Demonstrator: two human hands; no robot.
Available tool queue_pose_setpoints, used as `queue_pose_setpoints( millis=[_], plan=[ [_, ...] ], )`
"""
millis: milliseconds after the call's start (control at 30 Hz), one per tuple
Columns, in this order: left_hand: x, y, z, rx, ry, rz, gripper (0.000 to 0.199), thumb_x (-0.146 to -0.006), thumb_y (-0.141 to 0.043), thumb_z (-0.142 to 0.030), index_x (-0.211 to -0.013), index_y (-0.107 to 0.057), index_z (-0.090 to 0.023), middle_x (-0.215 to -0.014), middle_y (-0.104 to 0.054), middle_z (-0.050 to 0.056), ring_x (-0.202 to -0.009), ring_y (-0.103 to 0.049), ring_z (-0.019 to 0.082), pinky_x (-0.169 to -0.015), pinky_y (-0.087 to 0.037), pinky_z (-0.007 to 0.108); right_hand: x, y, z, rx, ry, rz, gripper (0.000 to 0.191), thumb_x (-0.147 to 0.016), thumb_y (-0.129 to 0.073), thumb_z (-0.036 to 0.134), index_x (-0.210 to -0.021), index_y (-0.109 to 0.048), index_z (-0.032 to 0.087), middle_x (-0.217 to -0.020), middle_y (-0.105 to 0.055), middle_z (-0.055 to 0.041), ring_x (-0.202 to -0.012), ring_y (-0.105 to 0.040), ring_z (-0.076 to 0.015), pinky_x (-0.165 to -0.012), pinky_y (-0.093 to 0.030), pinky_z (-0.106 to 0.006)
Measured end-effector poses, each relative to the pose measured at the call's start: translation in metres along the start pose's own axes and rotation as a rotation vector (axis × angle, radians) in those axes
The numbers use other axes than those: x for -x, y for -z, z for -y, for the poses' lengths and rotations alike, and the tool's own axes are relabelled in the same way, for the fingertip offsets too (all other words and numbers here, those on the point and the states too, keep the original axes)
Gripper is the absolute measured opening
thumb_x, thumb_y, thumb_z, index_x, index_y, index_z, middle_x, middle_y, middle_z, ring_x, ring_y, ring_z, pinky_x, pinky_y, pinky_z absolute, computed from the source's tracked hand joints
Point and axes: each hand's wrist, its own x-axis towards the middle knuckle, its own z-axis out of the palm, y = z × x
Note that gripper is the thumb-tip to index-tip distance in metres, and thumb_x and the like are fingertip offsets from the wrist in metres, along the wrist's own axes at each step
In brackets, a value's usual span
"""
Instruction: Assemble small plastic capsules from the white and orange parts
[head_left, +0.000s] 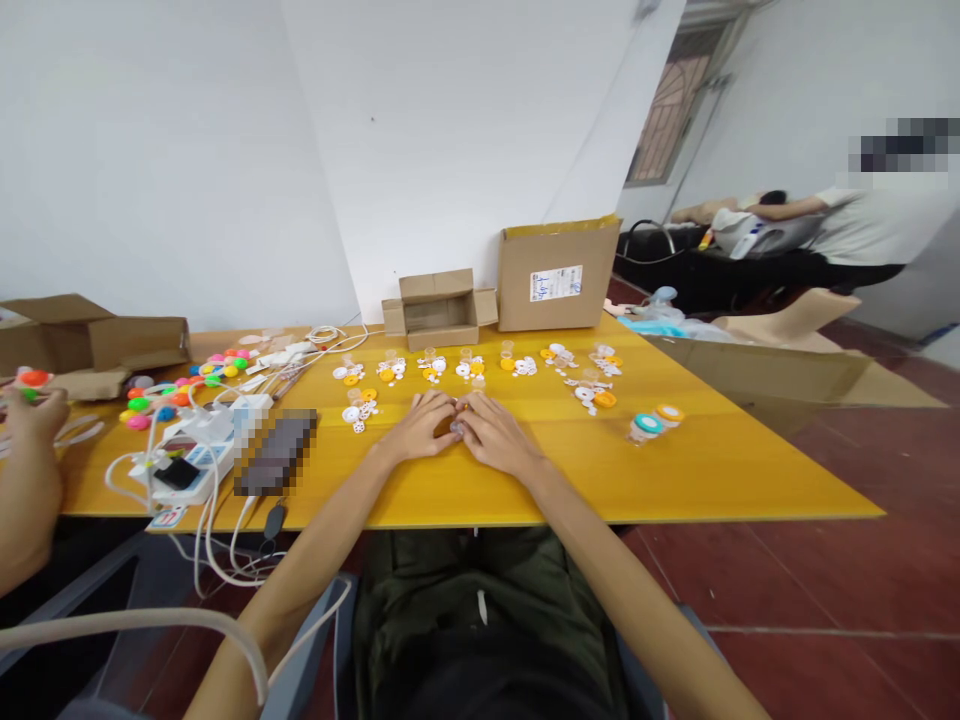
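Note:
My left hand [421, 428] and my right hand [496, 430] meet over the middle of the table, fingers bent inward and thumbs close together. Between the fingertips shows a small transparent piece [456, 427], mostly hidden, so its kind is unclear. Just beyond the hands stands a transparent plastic cup [479, 385]. Left of them lies a group of white discs [351, 413] with an orange ring [368, 395]. Several similar groups of white pieces, orange rings and transparent cups form a row behind. To the right stand two transparent jars, one with a turquoise lid [648, 424], the other orange-lidded [670, 412].
A small open carton [441, 318] and a larger box [555, 280] stand at the table's back. On the left are a power strip [217, 455] with cables, a dark phone [277, 453], colourful balls [225, 365] and another person's hand [34, 415]. Another person sits far right.

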Motion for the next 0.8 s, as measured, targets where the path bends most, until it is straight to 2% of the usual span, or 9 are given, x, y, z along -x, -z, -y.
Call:
queue_pose_setpoints(
  millis=[333, 800],
  plan=[
    [0.0001, 0.0, 0.0004, 0.007, -0.003, -0.002, 0.016, -0.095, -0.058, -0.037, -0.103, -0.063, -0.024, -0.113, -0.061, 0.007, -0.112, -0.049, 0.028, -0.1, -0.038, 0.046, -0.0014, -0.0037, -0.0004, -0.01, -0.024, -0.017, 0.017, -0.094, -0.052, 0.01, -0.089, -0.062, 0.023, -0.101, -0.061, -0.0078, -0.096, -0.058, -0.0233, -0.087, -0.053, -0.04],
    [0.0005, -0.0002, 0.0013, 0.006, 0.002, -0.001, 0.015, -0.095, -0.058, -0.037, -0.102, -0.062, -0.024, -0.114, -0.062, 0.007, -0.113, -0.049, 0.027, -0.1, -0.038, 0.045, -0.0014, -0.0052, -0.0019, -0.036, -0.041, -0.007, 0.018, -0.094, -0.052, 0.009, -0.087, -0.061, 0.022, -0.1, -0.06, -0.0077, -0.094, -0.058, -0.0228, -0.085, -0.053, -0.039]
  ],
)
